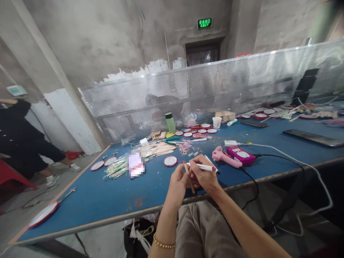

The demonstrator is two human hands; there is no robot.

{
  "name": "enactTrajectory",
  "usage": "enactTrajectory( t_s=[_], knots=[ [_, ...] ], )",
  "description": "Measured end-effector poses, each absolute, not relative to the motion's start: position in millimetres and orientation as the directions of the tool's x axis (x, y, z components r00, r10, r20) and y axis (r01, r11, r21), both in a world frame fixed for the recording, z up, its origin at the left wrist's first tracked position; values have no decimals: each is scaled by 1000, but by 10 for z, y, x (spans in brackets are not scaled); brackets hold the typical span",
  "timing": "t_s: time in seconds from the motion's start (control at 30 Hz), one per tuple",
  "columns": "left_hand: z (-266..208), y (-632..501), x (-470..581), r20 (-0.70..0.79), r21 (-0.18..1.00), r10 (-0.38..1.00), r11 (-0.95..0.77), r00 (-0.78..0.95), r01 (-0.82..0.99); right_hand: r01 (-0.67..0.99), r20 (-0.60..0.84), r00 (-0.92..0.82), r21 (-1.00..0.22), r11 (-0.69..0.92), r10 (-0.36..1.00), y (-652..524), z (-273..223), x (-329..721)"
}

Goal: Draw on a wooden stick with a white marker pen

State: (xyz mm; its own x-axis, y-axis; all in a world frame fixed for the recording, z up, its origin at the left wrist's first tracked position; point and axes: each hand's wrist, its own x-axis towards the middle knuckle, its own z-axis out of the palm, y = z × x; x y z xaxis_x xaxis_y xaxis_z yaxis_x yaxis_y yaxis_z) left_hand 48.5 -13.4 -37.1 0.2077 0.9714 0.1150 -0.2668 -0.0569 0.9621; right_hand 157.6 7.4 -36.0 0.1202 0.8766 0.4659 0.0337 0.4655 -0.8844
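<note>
My left hand [177, 182] is closed on a flat wooden craft stick [191, 185], which slants near the table's front edge. One end of the stick looks reddish. My right hand [206, 179] grips a white marker pen [205, 167] with a red end, its tip side pointing left toward the stick. Both hands are close together, and some fingers are hidden behind the others. Beyond them lies a round white disc with a red rim [170, 161]. To the right of my right hand rests a pink glue gun [225, 157] beside a purple box [241, 155].
Loose wooden sticks [161, 148], colourful bands [185, 146], a green bottle [170, 123] and a paper cup [216, 122] stand or lie further back. A phone [313, 137] is at right; a white cable [303, 163] hangs over the edge. A person [25, 132] is at far left.
</note>
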Motion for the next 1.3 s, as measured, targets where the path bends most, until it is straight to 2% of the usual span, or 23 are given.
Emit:
enactTrajectory(
  t_s=[0.67,1.3],
  knots=[
    [-373,-148,508,134,967,972,-85,194,-238,91,527,89,-849,520,845,83,-396,1592],
    [-374,-135,515,125,970,975,-81,185,-231,83,527,70,-849,521,847,92,-383,1580]
  ],
)
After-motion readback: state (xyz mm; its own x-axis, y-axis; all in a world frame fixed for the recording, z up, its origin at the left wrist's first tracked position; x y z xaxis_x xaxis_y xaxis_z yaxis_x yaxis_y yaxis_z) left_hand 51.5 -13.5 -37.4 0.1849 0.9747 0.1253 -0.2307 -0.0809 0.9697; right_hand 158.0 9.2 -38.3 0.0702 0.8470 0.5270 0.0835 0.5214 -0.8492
